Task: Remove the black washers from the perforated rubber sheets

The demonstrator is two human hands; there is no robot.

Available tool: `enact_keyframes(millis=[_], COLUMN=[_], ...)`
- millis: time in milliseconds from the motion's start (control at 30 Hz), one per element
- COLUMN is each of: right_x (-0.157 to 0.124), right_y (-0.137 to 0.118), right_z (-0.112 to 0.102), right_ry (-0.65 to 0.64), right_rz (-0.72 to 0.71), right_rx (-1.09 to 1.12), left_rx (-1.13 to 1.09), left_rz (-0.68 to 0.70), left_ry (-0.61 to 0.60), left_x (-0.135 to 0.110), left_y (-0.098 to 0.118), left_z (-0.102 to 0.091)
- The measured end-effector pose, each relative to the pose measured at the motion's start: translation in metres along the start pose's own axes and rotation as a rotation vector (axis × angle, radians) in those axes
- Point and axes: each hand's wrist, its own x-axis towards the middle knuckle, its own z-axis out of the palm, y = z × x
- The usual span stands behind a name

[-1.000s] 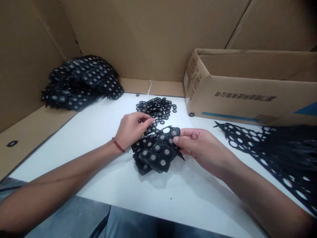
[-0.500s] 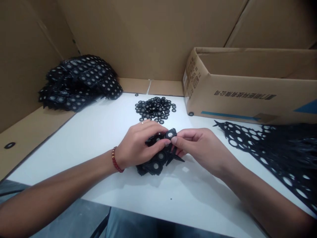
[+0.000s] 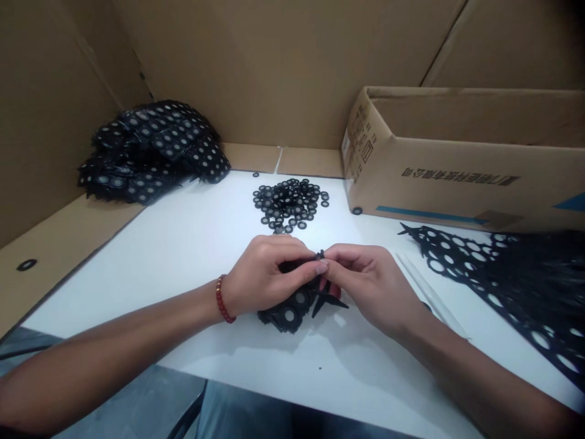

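My left hand [image 3: 274, 271], with a red bead bracelet at the wrist, is closed around a black rubber sheet of rings [image 3: 290, 314]. Its thumb presses on the sheet's upper part, and the palm hides much of it. The right hand [image 3: 365, 283] pinches the same sheet's edge, fingertips meeting the left thumb tip. A pointed black strip of the sheet hangs below the right fingers. What exactly lies between the fingertips is hidden. Just beyond the hands is a pile of loose black rings [image 3: 290, 201] on the white table [image 3: 183, 262].
A bundle of uncut ring sheets [image 3: 155, 152] stands at the back left. An open cardboard box [image 3: 457, 177] is at the back right, with punched-out black sheets [image 3: 516, 280] before it. A single ring [image 3: 26, 265] lies on cardboard at the left. Cardboard walls [image 3: 283, 73] enclose the back.
The ring that showed between both hands' fingertips is now covered by the thumbs. My hands have moved slightly lower in view, and a pale strip shows beside the right forearm.
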Motion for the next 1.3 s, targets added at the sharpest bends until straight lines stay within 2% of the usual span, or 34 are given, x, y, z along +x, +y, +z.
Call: enact_keyframes(millis=[67, 133, 233, 300, 333, 400, 467, 567, 633, 733, 800, 867, 1033, 1300], right_x=[-0.001, -0.002, -0.001, 0.001, 0.002, 0.004, 0.005, 0.006, 0.007, 0.007, 0.006, 0.004, 0.003, 0.003], right_y=[0.000, 0.000, 0.004, 0.007, 0.009, 0.010, 0.009, 0.005, 0.003, 0.004, 0.006, 0.006, 0.003, 0.002], right_z=[0.003, 0.005, 0.003, 0.000, -0.002, -0.006, -0.009, -0.010, -0.010, -0.010, -0.010, -0.009, -0.004, -0.001], right_ry=[-0.007, -0.012, 0.020, 0.048, 0.062, 0.101, 0.141, 0.141, 0.100, 0.020, -0.025, -0.065, -0.043, -0.018], right_rz=[-0.002, 0.001, 0.012, 0.026, 0.041, 0.086, 0.136, 0.165, 0.144, 0.108, 0.096, 0.086, 0.143, 0.110], right_rx=[0.020, 0.041, 0.120, 0.201, 0.242, 0.321, 0.382, 0.432, 0.433, 0.395, 0.380, 0.367, 0.241, 0.114], left_rx=[-0.069, -0.127, -0.210, -0.210, -0.128, 0.142, 0.395, 0.559, 0.541, 0.385, 0.297, 0.265, 0.226, 0.298], left_rz=[-0.097, -0.261, -0.510, -0.569, -0.572, -0.521, -0.411, -0.275, -0.209, -0.045, 0.103, 0.196, 0.173, 0.264], left_ry=[-0.014, 0.014, 0.196, 0.345, 0.362, 0.308, 0.213, 0.123, 0.126, 0.160, 0.142, 0.102, 0.110, 0.144], left_x=[0.001, 0.003, 0.010, 0.014, 0.015, 0.015, 0.014, 0.011, 0.010, 0.009, 0.007, 0.004, -0.001, -0.003], left_y=[0.004, 0.004, -0.006, -0.018, -0.024, -0.036, -0.044, -0.048, -0.043, -0.025, -0.011, -0.003, -0.002, -0.001], left_z=[0.001, 0.001, -0.006, -0.014, -0.018, -0.025, -0.028, -0.027, -0.025, -0.022, -0.018, -0.014, -0.006, -0.004])
